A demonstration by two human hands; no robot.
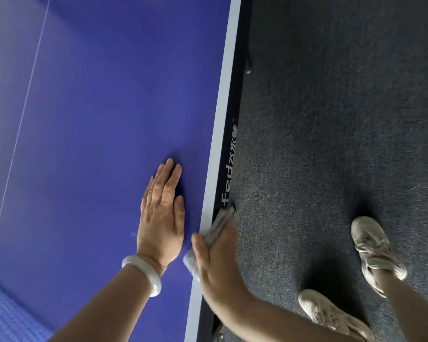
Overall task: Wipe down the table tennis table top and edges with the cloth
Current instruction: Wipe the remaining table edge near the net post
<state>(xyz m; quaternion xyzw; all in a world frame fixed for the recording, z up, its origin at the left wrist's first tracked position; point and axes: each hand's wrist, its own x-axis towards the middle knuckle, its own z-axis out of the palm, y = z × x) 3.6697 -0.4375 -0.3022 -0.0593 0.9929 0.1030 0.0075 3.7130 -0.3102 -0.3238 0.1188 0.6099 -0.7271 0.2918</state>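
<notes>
so right now the cloth (218,225) is folded over the long edge (234,99) of the table (97,119). the right hand (218,257) pinches it there, thumb up on the white line (224,107) and fingers down the dark side. the left hand (162,213) lies flat and open on the blue surface, holding nothing, just bracing

if i were steering this i'd hold that pinch firm and slide along the edge in one steady run, so the cloth covers both lip and side face. refold if it bunches, and step the left hand along for balance

the lettering (229,174) on the side is white and reads "fed", then chinese characters i can't make out for sure
</notes>
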